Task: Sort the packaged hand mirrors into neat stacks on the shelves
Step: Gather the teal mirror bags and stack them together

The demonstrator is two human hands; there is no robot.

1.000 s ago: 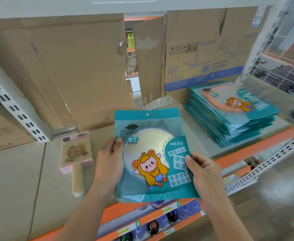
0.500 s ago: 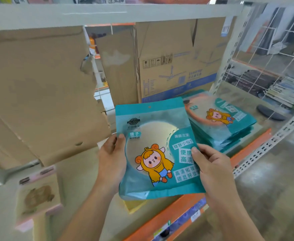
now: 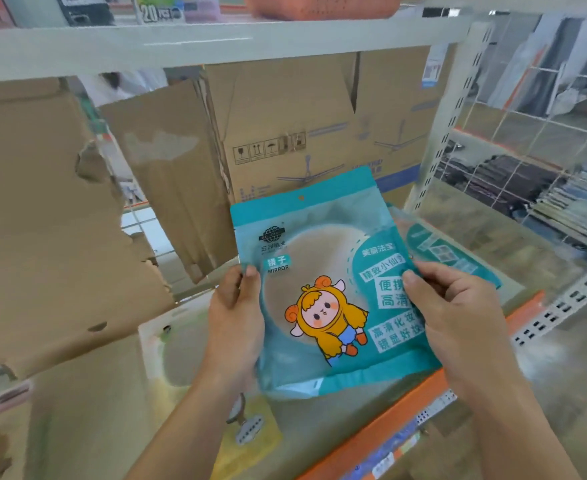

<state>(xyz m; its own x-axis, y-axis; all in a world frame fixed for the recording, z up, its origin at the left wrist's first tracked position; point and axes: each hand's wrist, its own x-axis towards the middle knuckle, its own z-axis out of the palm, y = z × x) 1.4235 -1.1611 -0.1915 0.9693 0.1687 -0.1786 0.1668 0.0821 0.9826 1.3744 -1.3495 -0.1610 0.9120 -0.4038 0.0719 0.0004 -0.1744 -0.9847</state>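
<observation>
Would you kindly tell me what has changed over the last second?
The teal mirror packet has been carried rightward, toward the stack of matching packets, which it now partly covers. Nothing was taken or let go: the left hand and right hand still grip its side edges. The stack lies unmoved.

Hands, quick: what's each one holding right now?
Left hand: grips the left edge of the flat teal plastic mirror packet.
Right hand: grips that packet's right edge.

Two hands — one held mirror packet

mirror pack before stack, boxes behind both
</observation>
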